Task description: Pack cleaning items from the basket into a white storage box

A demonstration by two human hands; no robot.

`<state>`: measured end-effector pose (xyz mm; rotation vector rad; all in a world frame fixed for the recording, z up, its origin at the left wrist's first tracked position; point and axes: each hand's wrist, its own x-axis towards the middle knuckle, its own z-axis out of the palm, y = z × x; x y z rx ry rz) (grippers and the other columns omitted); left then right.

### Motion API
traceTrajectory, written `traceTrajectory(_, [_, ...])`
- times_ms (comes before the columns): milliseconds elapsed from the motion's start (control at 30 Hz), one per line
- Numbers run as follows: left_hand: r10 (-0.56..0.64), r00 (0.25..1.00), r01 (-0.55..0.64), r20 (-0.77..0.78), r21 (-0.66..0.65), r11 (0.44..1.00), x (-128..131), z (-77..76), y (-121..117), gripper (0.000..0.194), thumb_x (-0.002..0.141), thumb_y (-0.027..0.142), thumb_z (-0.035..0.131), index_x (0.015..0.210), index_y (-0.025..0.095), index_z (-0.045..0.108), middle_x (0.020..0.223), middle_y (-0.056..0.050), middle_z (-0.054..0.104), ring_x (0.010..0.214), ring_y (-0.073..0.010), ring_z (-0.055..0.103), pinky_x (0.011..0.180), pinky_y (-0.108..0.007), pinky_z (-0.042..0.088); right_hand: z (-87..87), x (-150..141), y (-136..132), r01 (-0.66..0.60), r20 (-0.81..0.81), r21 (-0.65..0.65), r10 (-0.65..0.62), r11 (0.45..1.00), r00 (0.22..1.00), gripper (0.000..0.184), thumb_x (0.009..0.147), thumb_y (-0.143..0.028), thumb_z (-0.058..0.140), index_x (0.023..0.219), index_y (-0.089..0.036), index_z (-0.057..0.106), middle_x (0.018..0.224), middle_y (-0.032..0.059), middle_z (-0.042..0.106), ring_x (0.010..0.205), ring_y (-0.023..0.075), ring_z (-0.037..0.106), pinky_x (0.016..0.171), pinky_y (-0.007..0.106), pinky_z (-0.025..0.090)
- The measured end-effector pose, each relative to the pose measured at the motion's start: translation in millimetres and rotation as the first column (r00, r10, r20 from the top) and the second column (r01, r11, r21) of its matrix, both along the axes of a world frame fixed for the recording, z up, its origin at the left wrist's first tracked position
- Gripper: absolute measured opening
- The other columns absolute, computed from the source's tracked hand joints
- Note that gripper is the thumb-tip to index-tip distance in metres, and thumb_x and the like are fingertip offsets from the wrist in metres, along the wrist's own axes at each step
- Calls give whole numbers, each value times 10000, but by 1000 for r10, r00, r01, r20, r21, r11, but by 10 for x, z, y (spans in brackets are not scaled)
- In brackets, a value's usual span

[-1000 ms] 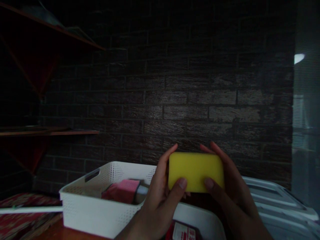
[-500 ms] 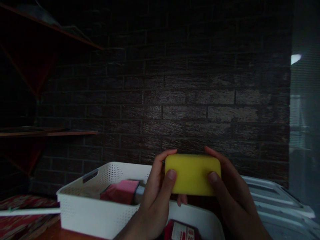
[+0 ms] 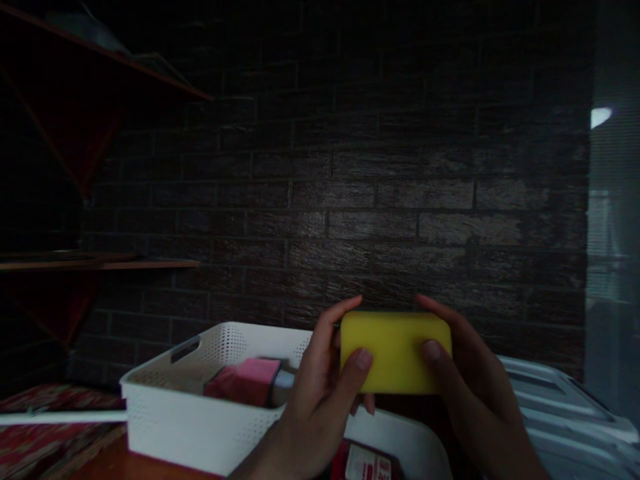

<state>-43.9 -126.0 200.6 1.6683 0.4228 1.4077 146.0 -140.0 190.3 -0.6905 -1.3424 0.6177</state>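
A yellow sponge (image 3: 395,350) is held up in front of me by both hands, its broad face towards me. My left hand (image 3: 320,393) grips its left end, thumb on the front and fingers behind. My right hand (image 3: 470,387) grips the right end the same way. Below and left of the hands stands a white perforated basket (image 3: 175,413) with a pink packet (image 3: 245,381) inside it.
A second white bin rim (image 3: 395,433) lies under my hands, with a red and white packet (image 3: 365,463) in it. A pale ribbed lid or crate (image 3: 565,413) sits at the right. A dark brick wall (image 3: 380,187) rises behind, with wooden shelves (image 3: 100,263) at the left.
The sponge and both hands have stayed almost in place, sinking a little. My left thumb has slid across the sponge's front.
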Motion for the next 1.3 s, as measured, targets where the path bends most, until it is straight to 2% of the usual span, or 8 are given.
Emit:
traceTrajectory(167, [7,1000,-7,-18,-7,1000,7,41,-4,615,945,379,621,1482,382,322,1134,-56,644,771,-155,638,592,-217,563,53,-31,-18,-113,-76,-35,110,993,991,559,892,-388,721,1414,-380,522,1305,52,653,1036,232,703,804,287,616])
traceTrajectory(367, [123,990,-117,-63,92,989,-6,-22,64,353,957,364,608,1299,311,537,1148,-41,657,966,-190,644,766,-252,570,38,-27,-58,-188,-81,-51,184,981,980,555,906,-372,701,1424,-389,503,1352,55,606,1120,260,668,848,327,616])
traceTrajectory(533, [212,976,-203,-48,156,967,-16,-120,123,336,961,342,608,1293,317,559,1128,-28,677,943,-186,650,806,-267,530,14,0,-63,-163,-35,-38,162,986,986,543,914,-371,686,1421,-390,494,1364,48,595,1128,249,663,892,314,596])
traceTrajectory(700, [162,983,-142,-88,193,971,0,-101,89,332,980,331,575,1310,320,538,1230,-34,642,1103,-219,619,946,-311,498,-19,38,-73,-111,42,-26,112,993,993,521,902,-396,691,1393,-348,522,1353,72,606,1139,281,650,908,369,592])
traceTrajectory(900, [86,982,-29,-170,315,949,-72,40,0,356,967,289,586,1318,290,530,1378,-66,538,1268,-263,525,1054,-366,451,-50,24,-78,-242,-2,-67,242,968,970,520,925,-397,661,1409,-359,476,1372,90,605,1105,301,682,849,400,617])
traceTrajectory(1000, [48,982,15,-181,333,943,-103,54,-11,408,950,349,605,1345,288,518,1430,-73,489,1327,-290,468,1086,-394,426,-52,19,-88,-187,60,-67,191,980,980,550,940,-428,632,1449,-358,436,1393,96,592,1152,313,665,869,416,618])
traceTrajectory(1133, [76,993,-42,-87,344,938,-88,-6,30,326,992,346,527,1316,316,548,1412,-32,497,1357,-252,435,1122,-353,376,-64,28,-83,-78,145,43,71,996,987,528,966,-409,593,1466,-356,432,1519,68,469,1363,308,502,1106,465,475])
traceTrajectory(1300, [110,991,-78,-81,330,941,-63,-47,73,281,1011,327,472,1270,317,581,1399,-18,502,1355,-246,443,1141,-367,346,-105,59,-53,-42,189,64,30,997,981,477,989,-396,552,1453,-378,443,1539,41,431,1371,290,484,1094,456,491])
